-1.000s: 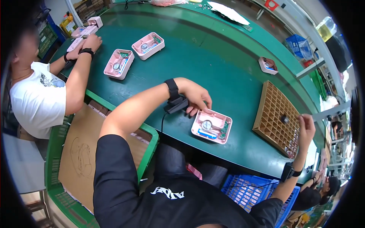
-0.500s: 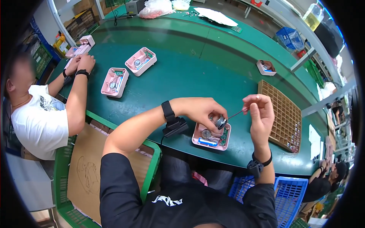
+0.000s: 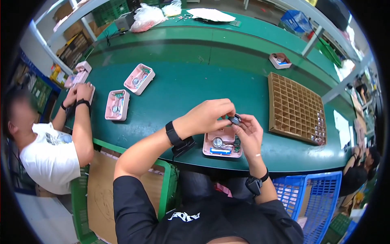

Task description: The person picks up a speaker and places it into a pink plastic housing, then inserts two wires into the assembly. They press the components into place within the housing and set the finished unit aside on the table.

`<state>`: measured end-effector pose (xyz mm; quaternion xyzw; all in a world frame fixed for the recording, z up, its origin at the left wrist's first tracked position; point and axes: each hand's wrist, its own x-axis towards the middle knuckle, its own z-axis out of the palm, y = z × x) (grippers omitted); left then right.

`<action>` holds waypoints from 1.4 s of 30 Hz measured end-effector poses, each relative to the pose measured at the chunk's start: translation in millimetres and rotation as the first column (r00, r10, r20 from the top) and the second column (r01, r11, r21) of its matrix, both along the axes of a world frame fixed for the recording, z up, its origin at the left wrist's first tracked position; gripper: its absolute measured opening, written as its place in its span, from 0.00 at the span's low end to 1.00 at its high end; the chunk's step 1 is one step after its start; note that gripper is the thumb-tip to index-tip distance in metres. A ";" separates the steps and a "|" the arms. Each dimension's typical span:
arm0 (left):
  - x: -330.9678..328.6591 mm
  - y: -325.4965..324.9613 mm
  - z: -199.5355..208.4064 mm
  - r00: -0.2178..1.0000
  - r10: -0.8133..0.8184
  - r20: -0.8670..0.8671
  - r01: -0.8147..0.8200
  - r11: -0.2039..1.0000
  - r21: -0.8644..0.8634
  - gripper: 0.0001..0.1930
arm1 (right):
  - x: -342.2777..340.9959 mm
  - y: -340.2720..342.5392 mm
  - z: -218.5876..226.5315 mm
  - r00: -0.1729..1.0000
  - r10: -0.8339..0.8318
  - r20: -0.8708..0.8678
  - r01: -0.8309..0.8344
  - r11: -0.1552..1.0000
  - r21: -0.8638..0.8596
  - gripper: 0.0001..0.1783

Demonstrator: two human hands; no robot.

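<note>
Close above an open pink plastic casing (image 3: 207, 151), both my hands meet at a small round black-and-silver part (image 3: 235, 119). My left hand (image 3: 209, 116) comes from the left and pinches the part with thumb and fingertips. From the other side my right hand (image 3: 251, 136) grips it too, fingers curled around its edge. Fingers partly cover the part, and its thin wires are hard to make out. Inside the casing lie a round silver disc (image 3: 217, 142), a blue cylindrical battery (image 3: 220, 151) and a green circuit board (image 3: 237, 149), partly behind my right hand.
Two open pink casings (image 3: 139, 79) (image 3: 117, 105) stand to the left; another (image 3: 280, 61) is at the far right. A divided cardboard tray (image 3: 296, 107) lies right of my hands. A co-worker's hands (image 3: 81, 94) work at the left. A blue crate (image 3: 321, 203) and a green crate (image 3: 165, 191) flank me.
My right hand has let go of the stretched wire's end and moved left to the round part. My left hand has risen slightly. The view has shifted.
</note>
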<state>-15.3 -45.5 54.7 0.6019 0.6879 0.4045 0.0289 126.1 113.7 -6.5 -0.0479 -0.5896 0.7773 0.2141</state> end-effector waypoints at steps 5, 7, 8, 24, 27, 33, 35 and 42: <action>12.5 2.8 3.8 0.969 -0.003 -0.247 0.013 0.999 0.041 0.08 | 5.8 15.4 5.2 0.996 0.050 0.076 -0.058 0.993 0.103 0.18; 14.2 1.7 5.8 0.969 -0.004 -0.245 0.010 1.000 0.026 0.08 | 5.9 16.5 4.4 0.994 0.049 0.102 -0.061 0.991 0.118 0.19; 14.2 1.1 6.6 0.970 0.002 -0.243 0.002 1.000 0.019 0.08 | 5.6 16.9 3.7 0.990 0.051 0.128 -0.069 0.988 0.140 0.19; 36.5 -28.3 3.8 0.981 0.196 0.006 -0.191 0.962 -0.196 0.09 | 45.6 27.4 -21.8 0.990 0.044 0.137 -0.130 0.682 0.720 0.58; 37.3 -28.4 -11.1 0.972 0.236 -0.015 -0.231 0.936 -0.264 0.09 | 52.0 23.2 -27.6 0.988 0.081 0.135 -0.154 0.659 0.736 0.65; 40.5 -24.2 -31.8 0.964 0.256 -0.074 -0.266 0.911 -0.315 0.09 | 53.9 15.6 -32.7 0.995 0.021 0.099 -0.090 0.620 0.779 0.71; 42.9 -24.0 -32.3 0.961 0.268 -0.064 -0.274 0.908 -0.317 0.09 | 53.4 16.1 -33.0 0.995 0.025 0.098 -0.092 0.627 0.774 0.71; 49.4 -24.5 -31.3 0.953 0.300 -0.046 -0.299 0.899 -0.321 0.08 | 54.8 18.4 -33.3 0.997 0.034 0.075 -0.079 0.635 0.769 0.70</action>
